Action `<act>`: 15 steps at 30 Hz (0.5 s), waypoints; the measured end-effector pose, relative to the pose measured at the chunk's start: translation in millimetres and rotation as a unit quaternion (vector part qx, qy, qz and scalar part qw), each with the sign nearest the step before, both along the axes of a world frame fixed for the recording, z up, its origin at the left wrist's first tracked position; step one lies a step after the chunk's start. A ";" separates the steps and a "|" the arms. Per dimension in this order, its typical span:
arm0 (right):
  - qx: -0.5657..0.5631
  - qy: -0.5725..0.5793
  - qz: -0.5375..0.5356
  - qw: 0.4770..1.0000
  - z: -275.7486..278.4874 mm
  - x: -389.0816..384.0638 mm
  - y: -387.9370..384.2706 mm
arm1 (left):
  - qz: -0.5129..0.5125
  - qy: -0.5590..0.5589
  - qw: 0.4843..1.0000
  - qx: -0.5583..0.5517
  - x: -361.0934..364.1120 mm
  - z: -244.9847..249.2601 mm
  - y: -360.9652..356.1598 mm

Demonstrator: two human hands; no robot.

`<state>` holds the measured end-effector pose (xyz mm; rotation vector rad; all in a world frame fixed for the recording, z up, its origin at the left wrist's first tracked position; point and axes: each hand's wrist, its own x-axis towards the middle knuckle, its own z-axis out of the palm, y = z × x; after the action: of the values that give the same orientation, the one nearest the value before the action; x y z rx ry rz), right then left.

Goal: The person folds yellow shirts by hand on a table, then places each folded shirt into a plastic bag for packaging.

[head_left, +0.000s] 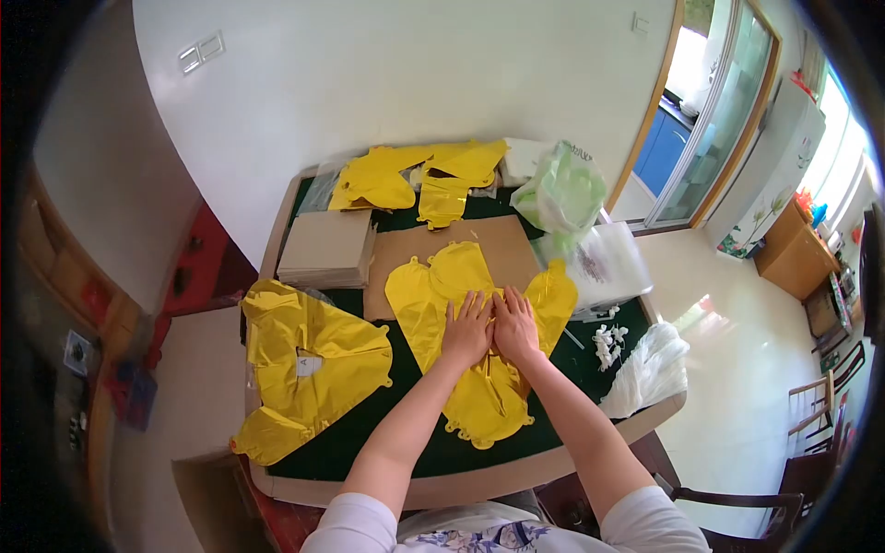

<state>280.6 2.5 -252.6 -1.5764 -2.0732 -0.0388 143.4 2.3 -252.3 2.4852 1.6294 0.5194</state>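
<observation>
A flat gold foil balloon (419, 300) lies in front of me, partly over a brown cardboard sheet (392, 253). My left hand (468, 332) rests palm down on its middle, fingers stretched out and a little apart. Right beside it, my right hand (516, 324) lies on the same foil with its fingers extended, the thumb side close to the left hand. Both hands hide the foil under them. To the left is another flat gold foil balloon (346, 378) with a small white label (309, 366) that reads "A".
A stack of cardboard sheets (324, 247) sits back left. More gold foil balloons (378, 180) lie along the wall. A pale green plastic bag (562, 194), clear plastic packets (608, 263), small white pieces (608, 346) and a white plastic bundle (650, 369) occupy the table's right side.
</observation>
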 end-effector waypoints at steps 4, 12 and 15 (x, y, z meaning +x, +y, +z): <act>-0.009 -0.008 0.000 1.000 3.7 -0.2 -2.1 | -0.002 0.005 1.000 -0.013 -1.4 5.4 -2.1; -0.009 -0.001 0.007 1.000 0.9 0.9 0.7 | 0.007 0.021 1.000 -0.022 -1.2 4.2 -0.3; 0.032 0.000 0.009 0.999 -3.8 1.6 2.4 | 0.004 0.019 0.999 -0.039 -2.2 9.8 -1.7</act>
<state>282.3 4.9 -256.3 -1.5193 -2.0656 -0.0977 141.3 0.6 -242.5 2.4476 1.6412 0.4040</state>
